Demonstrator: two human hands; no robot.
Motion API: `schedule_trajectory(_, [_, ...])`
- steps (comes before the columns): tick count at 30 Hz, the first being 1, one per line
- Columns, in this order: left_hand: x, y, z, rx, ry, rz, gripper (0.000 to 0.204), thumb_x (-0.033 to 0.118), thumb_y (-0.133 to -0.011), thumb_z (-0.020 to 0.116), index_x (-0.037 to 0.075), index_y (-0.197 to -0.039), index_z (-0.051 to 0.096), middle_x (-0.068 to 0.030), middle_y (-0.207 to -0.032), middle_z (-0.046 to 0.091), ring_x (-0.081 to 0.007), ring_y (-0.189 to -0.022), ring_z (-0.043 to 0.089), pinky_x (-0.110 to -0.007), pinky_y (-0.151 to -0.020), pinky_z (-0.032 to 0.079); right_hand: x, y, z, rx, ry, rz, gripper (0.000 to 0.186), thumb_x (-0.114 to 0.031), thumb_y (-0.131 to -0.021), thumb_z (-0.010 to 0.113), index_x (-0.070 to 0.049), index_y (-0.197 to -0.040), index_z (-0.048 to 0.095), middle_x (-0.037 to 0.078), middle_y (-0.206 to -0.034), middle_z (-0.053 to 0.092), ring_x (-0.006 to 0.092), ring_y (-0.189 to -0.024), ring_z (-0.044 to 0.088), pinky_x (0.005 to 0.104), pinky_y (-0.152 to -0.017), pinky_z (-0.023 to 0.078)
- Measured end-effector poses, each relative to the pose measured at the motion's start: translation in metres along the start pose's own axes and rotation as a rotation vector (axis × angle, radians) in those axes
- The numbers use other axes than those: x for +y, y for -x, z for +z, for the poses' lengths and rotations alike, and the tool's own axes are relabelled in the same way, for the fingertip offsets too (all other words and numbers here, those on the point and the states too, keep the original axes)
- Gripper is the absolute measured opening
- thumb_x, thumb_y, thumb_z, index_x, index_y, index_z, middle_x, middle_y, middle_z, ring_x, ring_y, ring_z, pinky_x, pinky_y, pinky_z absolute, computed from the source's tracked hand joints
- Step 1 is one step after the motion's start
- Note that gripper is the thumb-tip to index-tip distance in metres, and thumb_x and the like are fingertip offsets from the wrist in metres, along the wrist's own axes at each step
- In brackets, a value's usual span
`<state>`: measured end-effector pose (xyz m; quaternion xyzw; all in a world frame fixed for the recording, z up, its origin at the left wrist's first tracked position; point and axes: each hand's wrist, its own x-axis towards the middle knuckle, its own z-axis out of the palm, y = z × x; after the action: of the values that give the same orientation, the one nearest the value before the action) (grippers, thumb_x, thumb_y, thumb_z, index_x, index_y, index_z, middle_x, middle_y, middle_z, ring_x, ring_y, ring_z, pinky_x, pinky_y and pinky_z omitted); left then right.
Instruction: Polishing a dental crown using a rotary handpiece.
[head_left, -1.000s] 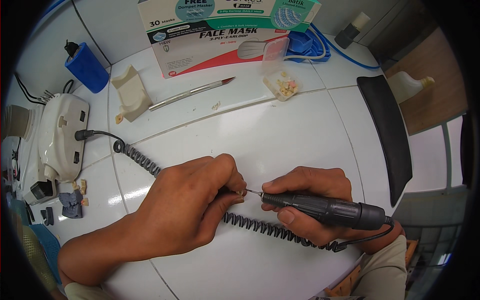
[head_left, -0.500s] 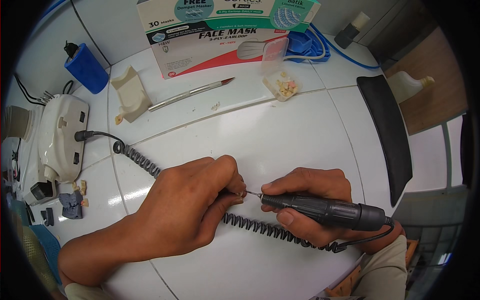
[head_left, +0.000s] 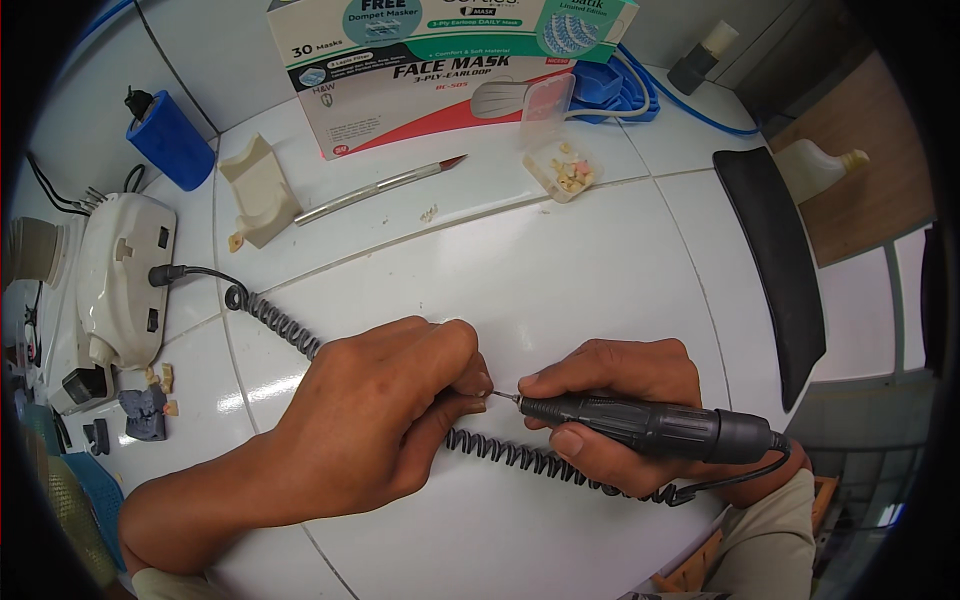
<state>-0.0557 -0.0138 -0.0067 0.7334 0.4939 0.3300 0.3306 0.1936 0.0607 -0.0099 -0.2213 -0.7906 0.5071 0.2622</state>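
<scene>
My right hand (head_left: 620, 410) is wrapped round a black rotary handpiece (head_left: 650, 422), its thin metal bur (head_left: 508, 396) pointing left. The bur's tip reaches the fingertips of my left hand (head_left: 390, 410). Those fingers are pinched together on something tiny that they mostly hide; its kind cannot be made out. From the handpiece's rear a coiled black cord (head_left: 520, 455) runs under my left hand to the white control unit (head_left: 125, 280) at the left.
Face mask boxes (head_left: 430, 100) stand at the back. In front lie a craft knife (head_left: 385, 188), a cream holder (head_left: 258, 190) and a small clear box (head_left: 562, 172) of tooth-like pieces. A grey block (head_left: 143, 412) sits at left, a black curved pad (head_left: 770, 270) at right.
My left fingertips have turned slightly, and the tiny piece between them is now more hidden. The handpiece has shifted a touch to the left.
</scene>
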Motion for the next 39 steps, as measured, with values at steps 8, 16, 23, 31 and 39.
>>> schedule_trajectory(8, [-0.0009, 0.0004, 0.0013, 0.001, -0.006, 0.001, 0.024, -0.010, -0.081, 0.077, 0.003, -0.093, 0.061, -0.0105, -0.094, 0.072, -0.0292, -0.084, 0.073, -0.037, -0.071, 0.058, 0.0003, -0.0001, 0.0000, 0.002, 0.000, 0.002, 0.031, -0.015, -0.086, 0.080, 0.002, -0.112, 0.076, 0.016, -0.087, 0.078, 0.0222, -0.072, 0.079, 0.0304, -0.065, 0.061])
schedule_trajectory(16, [-0.0016, 0.0006, 0.0020, 0.007, -0.004, 0.008, 0.024, -0.010, -0.081, 0.078, 0.004, -0.090, 0.061, -0.0102, -0.095, 0.072, -0.0288, -0.083, 0.072, -0.038, -0.070, 0.057, 0.0006, -0.0007, -0.0012, -0.037, 0.034, -0.012, 0.032, -0.016, -0.087, 0.079, 0.001, -0.113, 0.076, 0.016, -0.088, 0.078, 0.0226, -0.073, 0.078, 0.0313, -0.065, 0.061])
schedule_trajectory(23, [-0.0018, 0.0004, 0.0021, 0.003, 0.000, 0.005, 0.024, -0.010, -0.080, 0.079, 0.004, -0.089, 0.061, -0.0100, -0.095, 0.072, -0.0285, -0.083, 0.071, -0.037, -0.070, 0.057, 0.0006, -0.0001, -0.0009, -0.032, 0.044, -0.002, 0.032, -0.017, -0.087, 0.079, 0.000, -0.114, 0.076, 0.015, -0.087, 0.078, 0.0223, -0.073, 0.078, 0.0311, -0.065, 0.061])
schedule_trajectory(31, [-0.0019, 0.0006, 0.0017, -0.005, 0.000, -0.002, 0.025, -0.011, -0.079, 0.078, 0.004, -0.089, 0.061, -0.0106, -0.096, 0.071, -0.0287, -0.083, 0.071, -0.038, -0.069, 0.056, 0.0019, 0.0001, 0.0002, -0.028, 0.039, -0.005, 0.033, -0.017, -0.086, 0.080, 0.000, -0.113, 0.076, 0.016, -0.088, 0.078, 0.0223, -0.072, 0.078, 0.0309, -0.064, 0.061])
schedule_trajectory(39, [-0.0027, 0.0012, 0.0019, 0.003, 0.009, 0.022, 0.026, -0.013, -0.076, 0.077, 0.004, -0.089, 0.062, -0.0105, -0.094, 0.070, -0.0285, -0.081, 0.069, -0.038, -0.067, 0.056, -0.0006, -0.0008, -0.0002, -0.037, 0.054, -0.007, 0.033, -0.017, -0.086, 0.081, 0.001, -0.114, 0.076, 0.016, -0.088, 0.078, 0.0222, -0.072, 0.078, 0.0307, -0.064, 0.061])
